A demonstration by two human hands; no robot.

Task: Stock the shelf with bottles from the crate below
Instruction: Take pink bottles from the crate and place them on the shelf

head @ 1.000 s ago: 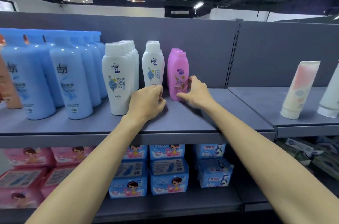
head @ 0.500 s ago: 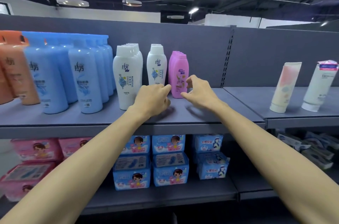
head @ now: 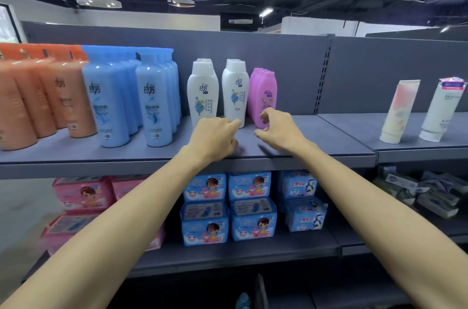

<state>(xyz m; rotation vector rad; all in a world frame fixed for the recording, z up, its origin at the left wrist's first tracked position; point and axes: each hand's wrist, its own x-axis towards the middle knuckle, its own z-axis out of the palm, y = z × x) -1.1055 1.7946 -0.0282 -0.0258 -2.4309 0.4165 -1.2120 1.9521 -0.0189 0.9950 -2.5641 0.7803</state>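
On the grey top shelf (head: 291,149) stand rows of bottles: orange (head: 68,103), blue (head: 154,106), two rows of white ones (head: 202,93) (head: 234,93), and a row of pink ones (head: 264,91). My left hand (head: 215,139) hovers in front of the white bottles with its fingers loosely curled, holding nothing. My right hand (head: 278,129) is just in front of the front pink bottle, fingers curled and empty, apart from the bottle. The crate is not in view.
Two upright tubes (head: 398,111) (head: 442,111) lean on the neighbouring shelf at right. Below are pink packs (head: 83,194) and blue packs (head: 250,205) on the lower shelf. Bare shelf lies right of the pink bottles.
My right hand has let go of the front pink bottle and drawn back a little. Both hands have pulled slightly toward me, and the view has shifted left, showing orange bottles.
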